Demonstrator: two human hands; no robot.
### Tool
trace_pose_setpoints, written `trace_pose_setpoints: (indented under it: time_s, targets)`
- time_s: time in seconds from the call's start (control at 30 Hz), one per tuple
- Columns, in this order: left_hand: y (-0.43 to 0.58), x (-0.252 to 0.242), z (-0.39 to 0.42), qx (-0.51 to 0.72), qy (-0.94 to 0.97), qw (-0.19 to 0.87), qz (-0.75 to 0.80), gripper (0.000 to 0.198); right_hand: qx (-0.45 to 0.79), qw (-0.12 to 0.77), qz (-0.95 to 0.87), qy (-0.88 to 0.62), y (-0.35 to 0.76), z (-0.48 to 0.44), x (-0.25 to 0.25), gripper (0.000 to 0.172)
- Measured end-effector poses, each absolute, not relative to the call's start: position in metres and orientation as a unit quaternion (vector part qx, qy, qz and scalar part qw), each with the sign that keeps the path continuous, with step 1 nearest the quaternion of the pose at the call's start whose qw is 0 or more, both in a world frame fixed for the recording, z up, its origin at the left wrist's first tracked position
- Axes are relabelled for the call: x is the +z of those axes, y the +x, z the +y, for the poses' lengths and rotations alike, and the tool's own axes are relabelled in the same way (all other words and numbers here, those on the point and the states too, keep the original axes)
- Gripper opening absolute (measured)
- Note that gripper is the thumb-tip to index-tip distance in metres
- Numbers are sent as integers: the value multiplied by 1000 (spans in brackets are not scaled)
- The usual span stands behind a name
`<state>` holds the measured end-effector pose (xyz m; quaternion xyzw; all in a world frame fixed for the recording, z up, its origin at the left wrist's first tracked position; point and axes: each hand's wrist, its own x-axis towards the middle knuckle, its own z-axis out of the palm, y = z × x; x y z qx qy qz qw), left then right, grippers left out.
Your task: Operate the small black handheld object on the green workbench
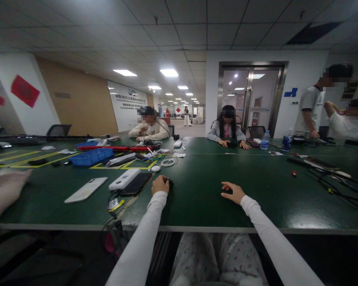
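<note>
Left hand (160,185) fisted on small dark object (170,183), near table (197,206) front edge; right hand (233,192) open, empty. Risk: object slipping, rolling off edge.

The table (203,198) is showing a dark green top — smooth, with a dull sheen under the ceiling lights. The blue crate (91,156) is looking like matt moulded plastic. The white power bank (124,179) and the phone (85,190) beside it are gleaming — smooth, hard, faintly glossy. Both sleeves (143,238) are reading as soft white knitted cloth.
</note>
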<state>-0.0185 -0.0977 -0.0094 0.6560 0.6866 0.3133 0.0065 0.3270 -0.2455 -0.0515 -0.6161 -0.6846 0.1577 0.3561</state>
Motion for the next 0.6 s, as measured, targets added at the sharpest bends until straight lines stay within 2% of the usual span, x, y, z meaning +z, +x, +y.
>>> trace_pose_setpoints:
  time_s: [0.6]
  targets:
    - [-15,-9,-99,256,687,-2,681,19,146,364,-688,-611,330,-240,-59,53]
